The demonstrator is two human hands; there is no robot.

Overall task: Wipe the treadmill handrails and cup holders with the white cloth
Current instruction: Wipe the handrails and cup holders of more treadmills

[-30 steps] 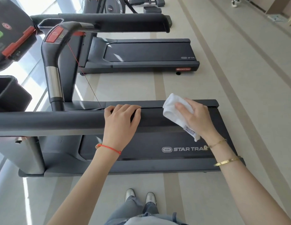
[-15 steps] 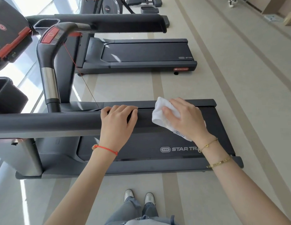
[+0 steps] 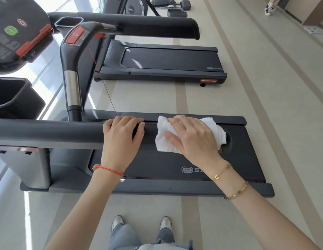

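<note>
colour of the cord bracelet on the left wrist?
Red, a thin cord bracelet on the left wrist; head view.

We are in a gym. Two treadmills [image 3: 157, 159] stand side by side on a pale striped floor [image 3: 265, 87], each with a long dark belt deck and padded handrails [image 3: 49, 132]. A console [image 3: 13, 37] with a red stop button sits at upper left, and further exercise machines [image 3: 157, 6] line the far end.
</note>
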